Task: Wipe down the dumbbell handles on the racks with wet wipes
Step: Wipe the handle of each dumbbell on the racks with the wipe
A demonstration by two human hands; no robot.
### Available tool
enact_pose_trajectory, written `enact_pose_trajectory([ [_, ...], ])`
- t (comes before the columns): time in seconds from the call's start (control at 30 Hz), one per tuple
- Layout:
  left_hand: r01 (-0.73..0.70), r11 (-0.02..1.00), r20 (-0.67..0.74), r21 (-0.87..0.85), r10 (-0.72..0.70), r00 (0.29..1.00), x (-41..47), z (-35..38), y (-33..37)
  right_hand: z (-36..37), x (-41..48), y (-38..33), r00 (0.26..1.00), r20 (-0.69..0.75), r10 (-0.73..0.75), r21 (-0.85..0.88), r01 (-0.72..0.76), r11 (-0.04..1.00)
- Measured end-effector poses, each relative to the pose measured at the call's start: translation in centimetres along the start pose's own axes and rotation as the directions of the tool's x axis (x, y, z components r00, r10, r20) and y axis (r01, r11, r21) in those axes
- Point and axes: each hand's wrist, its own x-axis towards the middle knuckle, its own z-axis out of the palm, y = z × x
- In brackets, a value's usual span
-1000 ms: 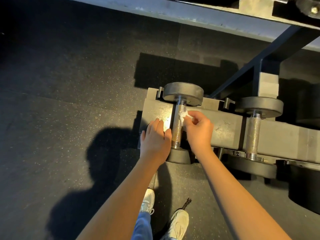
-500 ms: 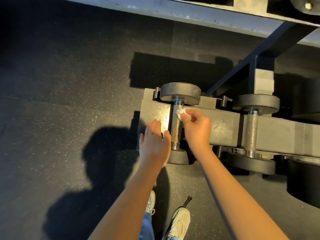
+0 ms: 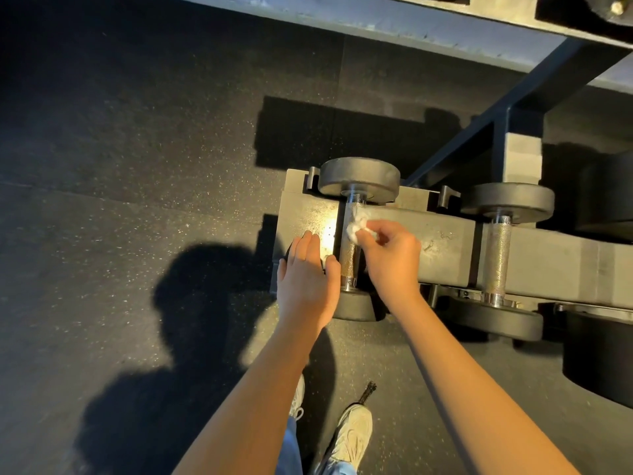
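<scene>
On the low rack (image 3: 445, 248): the end dumbbell (image 3: 348, 269) lies across the rail, with its knurled handle (image 3: 350, 248) showing between the two plates.
Wipe (image 3: 356, 226): a balled-up white wad, pressed on the far part of the handle just below the far plate.
Right hand (image 3: 394, 262): fingers clamped on the wipe, pinching it against the handle from the right side.
Left hand (image 3: 305, 279): flat on the rail left of the handle, fingers straight and together, thumb right beside the handle's near end. Holding nothing.
Step, my guess: rubbing this handle. The near stretch by the thumb isn't under the wipe right now.
How I'd do it: open the wad a bit so it wraps round the bar, then run it plate to plate with a twist, since knurling traps grime in the grooves. Roll the dumbbell with the left hand to get the underside, which is hidden from here.
Watch out: a tiny wad like that can shred on knurling, so go firm but don't scrub hard.
Next dumbbell (image 3: 498, 255): to the right on the same rack, handle bare, no hand on it.
</scene>
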Motion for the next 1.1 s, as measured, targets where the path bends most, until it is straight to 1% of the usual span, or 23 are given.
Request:
enact_pose_trajectory([
  [0.07, 0.007, 1.000, 0.000, -0.005, -0.007, 1.000, 0.0, 0.0, 0.1, -0.8, -1.2, 0.6, 0.997, 0.073, -0.027, -0.062, 0.031, 0.998],
  [0.1, 0.007, 1.000, -0.004, -0.004, -0.007, 1.000, 0.0, 0.0, 0.1, -1.0, -1.2, 0.6, 0.996, 0.087, -0.021, -0.081, 0.028, 0.996],
  [0.2, -0.002, 1.000, -0.003, -0.001, 0.002, 1.000, 0.0, -0.1, 0.1, -0.8, 0.6, -0.3, 1.000, 0.028, -0.004, -0.059, 0.005, 0.998],
  [0.27, 0.000, 1.000, -0.006, 0.000, 0.000, 1.000, 0.0, -0.1, 0.1, -0.3, 1.5, -0.9, 1.000, -0.020, -0.022, -0.025, 0.021, 0.999],
  [0.33, 0.005, 1.000, -0.009, -0.005, -0.005, 1.000, 0.1, 0.0, 0.0, 0.0, 1.1, -0.7, 0.999, -0.022, -0.025, -0.020, 0.024, 1.000],
  [0.4, 0.004, 1.000, -0.013, -0.008, -0.005, 1.000, 0.1, 0.1, 0.0, -0.3, -0.4, 0.3, 0.999, 0.043, 0.006, -0.048, -0.004, 0.999],
  [0.5, 0.008, 1.000, -0.021, -0.024, -0.009, 1.000, 0.0, 0.2, 0.0, -1.5, -2.4, 1.1, 0.979, 0.199, 0.044, -0.111, -0.022, 0.994],
  [0.53, 0.010, 1.000, -0.019, -0.026, -0.011, 1.000, 0.0, 0.1, 0.1, -1.7, -2.4, 1.0, 0.975, 0.216, 0.044, -0.121, -0.018, 0.993],
  [0.57, 0.012, 1.000, -0.018, -0.026, -0.012, 1.000, -0.1, 0.1, 0.1, -1.7, -2.1, 0.8, 0.979, 0.200, 0.040, -0.113, -0.018, 0.993],
  [0.7, 0.015, 0.999, -0.014, -0.038, -0.016, 1.000, -0.3, -0.2, 0.4, -0.7, 0.1, -0.4, 0.998, 0.018, 0.062, 0.007, -0.062, 0.998],
  [0.73, 0.017, 0.999, -0.017, -0.045, -0.018, 1.000, -0.2, -0.2, 0.3, -0.5, 0.1, -0.5, 0.998, 0.002, 0.066, 0.020, -0.066, 0.998],
  [0.77, 0.019, 0.998, -0.021, -0.053, -0.020, 1.000, -0.2, -0.1, 0.3, -0.5, -0.3, -0.3, 0.998, 0.015, 0.065, 0.025, -0.066, 0.998],
  [0.83, 0.018, 0.998, -0.031, -0.055, -0.020, 0.999, -0.1, 0.1, 0.1, -1.1, -1.6, 0.1, 0.991, 0.111, 0.073, 0.010, -0.075, 0.997],
  [0.9, 0.014, 0.998, -0.035, -0.055, -0.016, 0.999, 0.1, 0.4, 0.0, -1.7, -2.7, 0.7, 0.970, 0.222, 0.102, -0.056, -0.092, 0.994],
  [0.93, 0.016, 0.998, -0.032, -0.058, -0.018, 0.999, 0.2, 0.5, -0.1, -2.0, -2.8, 0.7, 0.962, 0.246, 0.114, -0.080, -0.098, 0.992],
  [1.0, 0.019, 0.998, -0.030, -0.068, -0.021, 0.999, 0.3, 0.8, -0.2, -1.9, -2.1, 0.4, 0.972, 0.201, 0.122, -0.056, -0.113, 0.992],
  [1.1, 0.000, 1.000, -0.021, -0.016, 0.000, 1.000, 0.6, 1.1, -0.6, -0.9, -0.4, -0.9, 0.994, 0.031, 0.107, 0.022, -0.108, 0.994],
])
